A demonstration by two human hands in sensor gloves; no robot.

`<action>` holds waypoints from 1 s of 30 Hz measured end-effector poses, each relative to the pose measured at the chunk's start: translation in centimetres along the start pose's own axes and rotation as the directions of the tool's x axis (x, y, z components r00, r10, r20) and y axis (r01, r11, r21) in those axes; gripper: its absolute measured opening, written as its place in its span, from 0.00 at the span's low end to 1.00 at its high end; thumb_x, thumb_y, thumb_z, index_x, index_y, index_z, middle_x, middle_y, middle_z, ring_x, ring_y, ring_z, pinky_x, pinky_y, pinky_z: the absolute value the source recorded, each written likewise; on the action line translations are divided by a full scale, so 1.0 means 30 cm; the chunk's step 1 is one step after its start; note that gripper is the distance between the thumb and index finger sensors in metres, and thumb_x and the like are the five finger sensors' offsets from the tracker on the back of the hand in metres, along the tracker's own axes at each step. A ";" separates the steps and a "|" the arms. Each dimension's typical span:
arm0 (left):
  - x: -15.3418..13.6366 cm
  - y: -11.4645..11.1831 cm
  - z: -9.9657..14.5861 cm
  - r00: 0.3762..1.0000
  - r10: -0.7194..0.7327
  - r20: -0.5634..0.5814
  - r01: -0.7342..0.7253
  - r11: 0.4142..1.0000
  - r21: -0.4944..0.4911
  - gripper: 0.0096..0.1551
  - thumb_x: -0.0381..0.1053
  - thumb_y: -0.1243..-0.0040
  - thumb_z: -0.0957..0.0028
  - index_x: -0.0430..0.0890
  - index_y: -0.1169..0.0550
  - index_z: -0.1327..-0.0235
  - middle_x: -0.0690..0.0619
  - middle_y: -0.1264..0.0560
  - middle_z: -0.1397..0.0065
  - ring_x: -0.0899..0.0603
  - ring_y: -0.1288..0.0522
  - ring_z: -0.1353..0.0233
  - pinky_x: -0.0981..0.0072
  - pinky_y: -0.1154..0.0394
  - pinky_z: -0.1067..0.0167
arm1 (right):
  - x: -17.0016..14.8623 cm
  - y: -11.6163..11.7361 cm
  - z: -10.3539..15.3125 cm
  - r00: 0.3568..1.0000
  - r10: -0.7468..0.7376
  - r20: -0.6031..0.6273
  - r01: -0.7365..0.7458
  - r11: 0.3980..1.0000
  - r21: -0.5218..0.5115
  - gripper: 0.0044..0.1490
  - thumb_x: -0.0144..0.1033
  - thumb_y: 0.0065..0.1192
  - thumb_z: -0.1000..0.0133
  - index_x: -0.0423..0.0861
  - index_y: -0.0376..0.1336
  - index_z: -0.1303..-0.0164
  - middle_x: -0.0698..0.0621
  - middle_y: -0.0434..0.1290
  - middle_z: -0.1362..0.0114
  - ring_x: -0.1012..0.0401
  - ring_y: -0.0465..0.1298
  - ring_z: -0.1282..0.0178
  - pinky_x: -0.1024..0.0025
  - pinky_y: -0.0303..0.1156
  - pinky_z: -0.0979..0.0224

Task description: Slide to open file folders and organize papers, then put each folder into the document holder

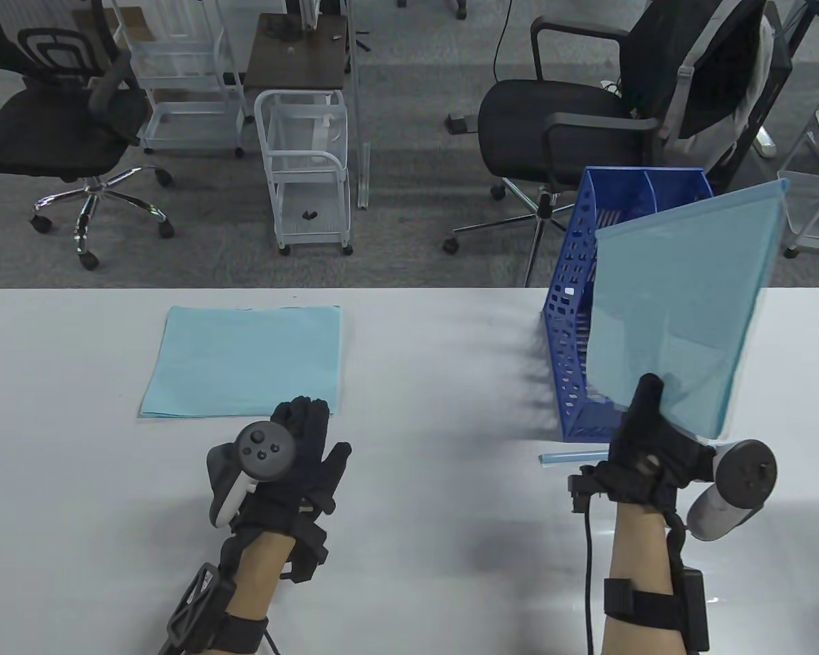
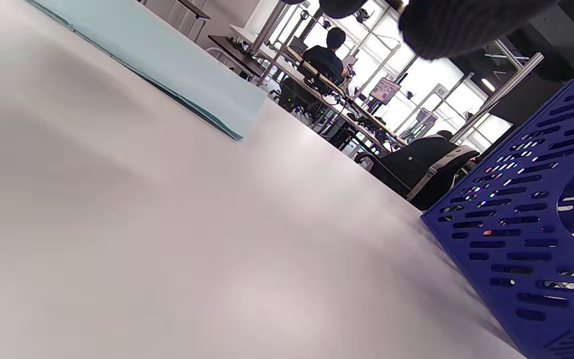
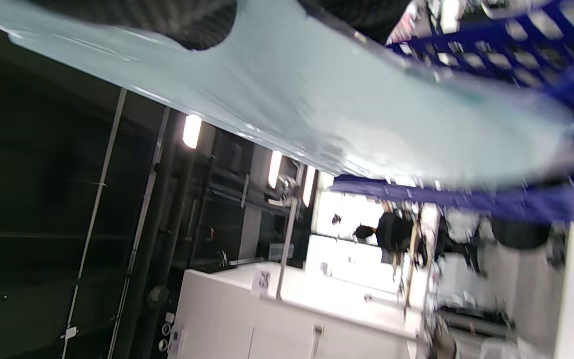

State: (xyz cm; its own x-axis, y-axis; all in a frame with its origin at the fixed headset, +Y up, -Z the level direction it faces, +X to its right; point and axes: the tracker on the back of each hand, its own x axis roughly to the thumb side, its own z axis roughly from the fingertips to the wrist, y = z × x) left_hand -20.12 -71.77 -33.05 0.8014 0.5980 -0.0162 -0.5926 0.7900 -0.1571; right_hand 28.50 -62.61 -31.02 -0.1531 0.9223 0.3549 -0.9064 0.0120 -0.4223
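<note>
My right hand (image 1: 645, 437) pinches the bottom edge of a translucent light-blue folder (image 1: 682, 314) and holds it upright in the air, in front of the blue perforated document holder (image 1: 573, 321) at the table's right. The right wrist view shows the same folder (image 3: 317, 99) close up with the holder (image 3: 491, 45) behind it. A stack of light-blue paper (image 1: 246, 358) lies flat on the table's left. My left hand (image 1: 293, 443) rests palm down on the table just below that stack, holding nothing. A pale blue slide bar (image 1: 573, 458) lies on the table beside my right hand.
The white table (image 1: 409, 546) runs the full width of the table view. Beyond its far edge stand office chairs (image 1: 559, 129) and a white wire cart (image 1: 307, 170). In the left wrist view the paper stack (image 2: 167, 65) and the holder (image 2: 531, 239) show.
</note>
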 end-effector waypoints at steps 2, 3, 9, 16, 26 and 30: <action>-0.003 -0.001 -0.001 1.000 0.008 0.003 -0.008 1.000 -0.004 0.46 0.67 0.42 0.48 0.60 0.42 0.16 0.58 0.48 0.09 0.45 0.54 0.09 0.42 0.55 0.18 | 0.022 -0.046 -0.017 1.000 0.021 0.016 -0.020 0.999 -0.031 0.34 0.44 0.52 0.40 0.75 0.46 0.27 0.62 0.54 0.14 0.61 0.65 0.13 0.61 0.67 0.14; -0.004 0.000 -0.001 1.000 0.019 0.005 -0.019 1.000 -0.010 0.46 0.67 0.42 0.48 0.60 0.42 0.16 0.58 0.48 0.09 0.45 0.54 0.09 0.42 0.55 0.18 | 0.036 -0.070 -0.019 1.000 0.010 0.028 -0.008 0.999 -0.047 0.34 0.44 0.52 0.40 0.76 0.46 0.27 0.63 0.54 0.14 0.61 0.65 0.13 0.61 0.67 0.14; -0.004 -0.003 -0.003 0.999 0.038 0.011 -0.038 0.999 -0.018 0.45 0.67 0.42 0.48 0.60 0.42 0.16 0.58 0.48 0.09 0.45 0.54 0.09 0.42 0.55 0.18 | 0.037 -0.157 -0.082 0.999 0.053 0.000 -0.053 0.995 -0.079 0.34 0.44 0.52 0.40 0.75 0.47 0.26 0.62 0.55 0.14 0.61 0.65 0.13 0.61 0.67 0.14; 0.001 -0.013 -0.004 1.000 0.013 0.012 -0.013 1.000 -0.024 0.45 0.67 0.42 0.48 0.60 0.42 0.16 0.58 0.48 0.09 0.45 0.53 0.09 0.42 0.55 0.18 | -0.083 -0.142 -0.200 0.974 0.157 -0.167 -0.157 0.988 0.009 0.34 0.45 0.52 0.39 0.76 0.47 0.26 0.63 0.54 0.14 0.62 0.65 0.12 0.62 0.67 0.13; -0.023 -0.001 -0.004 0.999 0.036 -0.014 -0.037 0.999 -0.034 0.45 0.66 0.42 0.48 0.60 0.41 0.16 0.58 0.48 0.09 0.45 0.54 0.09 0.42 0.55 0.18 | -0.332 -0.086 -0.217 0.908 0.134 -0.397 -0.113 0.991 0.076 0.49 0.56 0.62 0.43 0.62 0.37 0.22 0.55 0.45 0.12 0.53 0.52 0.11 0.53 0.51 0.14; -0.017 0.003 0.005 1.000 0.017 -0.014 -0.017 0.999 -0.034 0.45 0.67 0.42 0.48 0.60 0.41 0.16 0.59 0.48 0.09 0.45 0.54 0.09 0.43 0.55 0.18 | -0.307 -0.076 -0.177 0.920 0.234 -0.316 -0.222 0.972 0.073 0.50 0.58 0.64 0.46 0.60 0.40 0.22 0.55 0.47 0.13 0.53 0.53 0.12 0.54 0.52 0.16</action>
State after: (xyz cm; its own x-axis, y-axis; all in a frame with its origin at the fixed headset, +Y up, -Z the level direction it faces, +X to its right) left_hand -20.61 -71.98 -32.90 0.7925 0.6090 -0.0328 -0.6032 0.7746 -0.1900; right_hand 34.07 -69.09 -37.75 -0.2280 0.9730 -0.0359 -0.8762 -0.2212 -0.4283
